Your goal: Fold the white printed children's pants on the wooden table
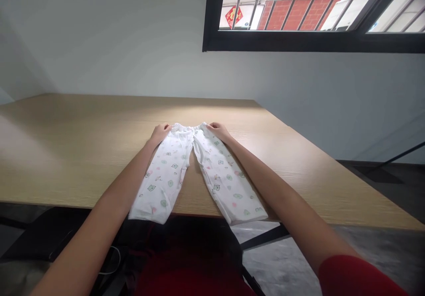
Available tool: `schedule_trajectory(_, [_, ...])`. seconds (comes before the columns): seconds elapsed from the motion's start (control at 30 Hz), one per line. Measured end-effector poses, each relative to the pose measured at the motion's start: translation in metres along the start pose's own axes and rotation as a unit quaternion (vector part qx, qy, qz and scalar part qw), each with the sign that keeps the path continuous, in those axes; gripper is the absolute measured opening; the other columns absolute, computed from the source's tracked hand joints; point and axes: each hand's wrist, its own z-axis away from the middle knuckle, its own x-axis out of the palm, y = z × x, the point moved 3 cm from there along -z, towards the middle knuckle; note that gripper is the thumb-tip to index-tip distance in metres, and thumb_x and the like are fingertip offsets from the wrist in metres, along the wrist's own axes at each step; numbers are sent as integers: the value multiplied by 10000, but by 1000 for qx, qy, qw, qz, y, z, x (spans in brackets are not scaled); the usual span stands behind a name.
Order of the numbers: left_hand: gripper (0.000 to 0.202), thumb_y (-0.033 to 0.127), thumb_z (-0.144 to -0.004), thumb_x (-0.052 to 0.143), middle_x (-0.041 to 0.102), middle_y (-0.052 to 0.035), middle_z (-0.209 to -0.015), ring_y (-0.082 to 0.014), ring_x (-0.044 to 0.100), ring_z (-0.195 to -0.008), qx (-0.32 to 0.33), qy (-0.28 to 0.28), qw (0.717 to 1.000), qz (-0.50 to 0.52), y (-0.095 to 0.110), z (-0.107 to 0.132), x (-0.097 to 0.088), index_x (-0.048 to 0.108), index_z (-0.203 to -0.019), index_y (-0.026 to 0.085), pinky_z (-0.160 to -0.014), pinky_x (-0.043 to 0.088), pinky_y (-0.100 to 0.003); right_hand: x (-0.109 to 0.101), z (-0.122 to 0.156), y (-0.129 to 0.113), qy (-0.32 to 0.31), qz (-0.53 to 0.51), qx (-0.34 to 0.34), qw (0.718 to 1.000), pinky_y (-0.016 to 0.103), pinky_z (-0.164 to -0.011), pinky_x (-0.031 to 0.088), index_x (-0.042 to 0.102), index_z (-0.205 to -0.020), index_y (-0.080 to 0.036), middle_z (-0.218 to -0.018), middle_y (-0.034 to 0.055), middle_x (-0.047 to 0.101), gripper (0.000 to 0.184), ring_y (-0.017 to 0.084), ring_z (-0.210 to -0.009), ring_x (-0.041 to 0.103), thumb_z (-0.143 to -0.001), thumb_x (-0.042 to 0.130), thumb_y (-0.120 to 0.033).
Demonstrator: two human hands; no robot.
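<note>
A small pair of white baby trousers (pixel 172 167) with a green and pink print lies flat on the wooden table (pixel 66 145), waistband away from me, legs spread toward the near edge and hanging slightly over it. My left hand (pixel 160 133) pinches the left corner of the elastic waistband. My right hand (pixel 217 130) pinches the right corner. Both arms stretch out along the outer sides of the trouser legs.
The table runs to a grey wall (pixel 133 43) at the back. A black-framed window (pixel 312 12) with bars is at the upper right. Dark bags or a chair (pixel 49 238) sit under the near edge, with red fabric (pixel 186 269) on my lap.
</note>
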Motion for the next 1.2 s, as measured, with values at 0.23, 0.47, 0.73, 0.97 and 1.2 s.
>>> schedule_trajectory(0.23, [284,280,-866,476,506,-103,-1149,-200,522,-999,21,43,999,-2,13,17,-7,517,-1105,132,-868,437,-391,-3,-1,-1,-11,60,16,998,222,-582,401,530,-960,-127,-912,74,555,269,146,-730,516,-762,586,-299])
schedule_trajectory(0.47, [294,263,-826,412,622,-23,-1062,-206,552,-988,181,-109,977,0,48,68,-12,632,-1013,211,-891,416,-301,53,34,-87,-183,92,-251,946,385,-973,315,579,-1134,-216,-1207,57,516,328,249,-1153,415,-843,497,-342])
schedule_trajectory(0.73, [485,376,-862,372,325,48,-1406,-182,232,-1326,225,-225,948,-18,66,181,-14,314,-1341,323,-1100,164,-365,125,22,-97,-365,121,-226,895,346,-1081,157,463,-1294,-236,-1377,-10,343,440,224,-1289,266,-919,344,-433])
schedule_trajectory(0.97, [470,435,-876,299,357,150,-1365,-183,364,-1263,133,-199,970,-34,69,293,-57,211,-1335,482,-1085,265,-321,104,1,-92,-394,24,-187,899,352,-1053,257,527,-1236,-242,-1358,11,371,408,233,-1254,332,-862,506,-405])
schedule_trajectory(1.2, [486,343,-915,168,357,-95,-1385,-237,303,-1286,233,-171,956,-49,145,169,-20,359,-1314,139,-1064,279,-387,8,24,-67,-310,-140,-136,930,311,-932,404,624,-1102,-194,-1141,66,584,384,181,-1065,528,-836,528,-454])
